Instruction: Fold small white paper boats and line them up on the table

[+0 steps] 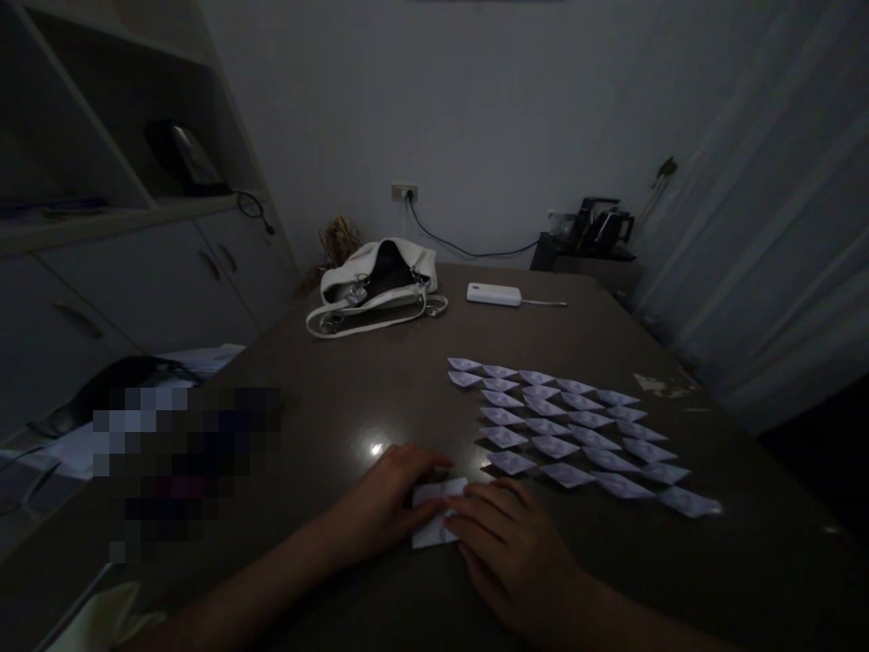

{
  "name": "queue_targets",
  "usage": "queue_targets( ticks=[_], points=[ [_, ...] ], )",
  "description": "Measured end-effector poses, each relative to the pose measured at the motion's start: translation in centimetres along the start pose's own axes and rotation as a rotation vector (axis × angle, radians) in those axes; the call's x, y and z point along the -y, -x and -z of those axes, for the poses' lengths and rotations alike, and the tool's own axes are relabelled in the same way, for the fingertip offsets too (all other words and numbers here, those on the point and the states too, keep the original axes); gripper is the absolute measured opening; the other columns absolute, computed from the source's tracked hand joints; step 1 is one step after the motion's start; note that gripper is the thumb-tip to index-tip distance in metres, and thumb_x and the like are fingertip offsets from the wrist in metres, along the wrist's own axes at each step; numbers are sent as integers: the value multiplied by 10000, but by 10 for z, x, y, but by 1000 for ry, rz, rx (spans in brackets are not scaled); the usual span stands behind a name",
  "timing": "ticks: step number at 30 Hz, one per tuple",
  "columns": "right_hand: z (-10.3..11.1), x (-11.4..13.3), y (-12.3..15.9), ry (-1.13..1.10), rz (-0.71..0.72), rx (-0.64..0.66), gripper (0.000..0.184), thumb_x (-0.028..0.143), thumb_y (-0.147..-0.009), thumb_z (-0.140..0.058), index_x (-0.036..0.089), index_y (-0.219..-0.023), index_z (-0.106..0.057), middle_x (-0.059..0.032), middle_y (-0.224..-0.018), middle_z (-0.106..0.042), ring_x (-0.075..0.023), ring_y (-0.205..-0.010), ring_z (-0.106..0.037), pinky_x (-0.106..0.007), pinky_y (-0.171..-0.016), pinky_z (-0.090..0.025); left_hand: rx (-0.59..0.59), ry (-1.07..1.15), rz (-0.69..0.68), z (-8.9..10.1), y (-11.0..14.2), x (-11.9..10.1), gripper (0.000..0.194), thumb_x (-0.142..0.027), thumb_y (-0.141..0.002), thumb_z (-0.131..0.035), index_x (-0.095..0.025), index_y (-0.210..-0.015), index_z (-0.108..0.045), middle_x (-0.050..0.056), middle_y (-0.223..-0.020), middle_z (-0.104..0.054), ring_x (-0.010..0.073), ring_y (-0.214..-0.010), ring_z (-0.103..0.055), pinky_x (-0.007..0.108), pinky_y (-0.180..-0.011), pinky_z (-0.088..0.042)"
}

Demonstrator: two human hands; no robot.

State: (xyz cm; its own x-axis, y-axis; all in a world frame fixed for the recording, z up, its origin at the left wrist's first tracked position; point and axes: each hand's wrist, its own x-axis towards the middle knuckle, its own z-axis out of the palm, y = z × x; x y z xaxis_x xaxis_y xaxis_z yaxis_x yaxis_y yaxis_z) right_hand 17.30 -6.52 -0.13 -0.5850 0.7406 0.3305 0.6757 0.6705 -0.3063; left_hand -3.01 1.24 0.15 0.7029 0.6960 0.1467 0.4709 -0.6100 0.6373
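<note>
So the folded white paper [430,492] is flat on the bench [380,385], right at the near side, with both hands on it. The left hand [394,498] comes in from the left, thumb lying on the paper and index finger reaching past its far edge, with a clear gap between the two. The right hand [510,548] covers the right side, fingers close together on top; can't tell if its thumb is pinching anything underneath.

Just past the right hand there's a whole fleet of little paper boats [545,427] in rough rows, pretty close together. Further back sits a white handbag [417,260], its top gaping, and to its right a white power bank [493,294] with a short cable. Pretty dim in here, and a patch on the left is pixelated.
</note>
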Motion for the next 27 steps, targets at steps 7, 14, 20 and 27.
queue_targets(
  ticks=[7,14,20,27],
  points=[
    [-4,2,-1,34,-101,64,324,190,-865,-496,218,-1181,-557,-41,-1200,-618,-238,-1030,-554,-442,-917,-343,37,-42,111,8,-1,-2,275,-248,-778,-635,-188,-1042,-587,44,-904,-638,195,-824,-562,309,-747,-424],
    [-6,1,0,85,-130,-27,247,217,-868,-522,226,-1103,-598,-14,-1134,-654,-215,-999,-561,-404,-917,-339,65,-84,249,15,-3,-4,192,-333,-783,-624,-158,-860,-612,14,-728,-614,167,-699,-555,272,-671,-393],
    [-5,2,-2,103,-142,-38,247,221,-866,-521,221,-1097,-606,-20,-1120,-659,-219,-995,-560,-400,-906,-348,-14,-53,248,10,-3,-3,128,-258,-774,-621,-161,-850,-587,25,-793,-620,168,-732,-556,265,-665,-391],
    [-7,1,-2,141,-166,13,313,244,-885,-473,181,-1174,-574,-44,-1169,-634,-236,-1064,-530,-424,-934,-360,-50,-39,229,6,-3,-3,68,-193,-760,-622,-159,-800,-580,21,-766,-612,161,-709,-548,261,-647,-390]
  ],
)
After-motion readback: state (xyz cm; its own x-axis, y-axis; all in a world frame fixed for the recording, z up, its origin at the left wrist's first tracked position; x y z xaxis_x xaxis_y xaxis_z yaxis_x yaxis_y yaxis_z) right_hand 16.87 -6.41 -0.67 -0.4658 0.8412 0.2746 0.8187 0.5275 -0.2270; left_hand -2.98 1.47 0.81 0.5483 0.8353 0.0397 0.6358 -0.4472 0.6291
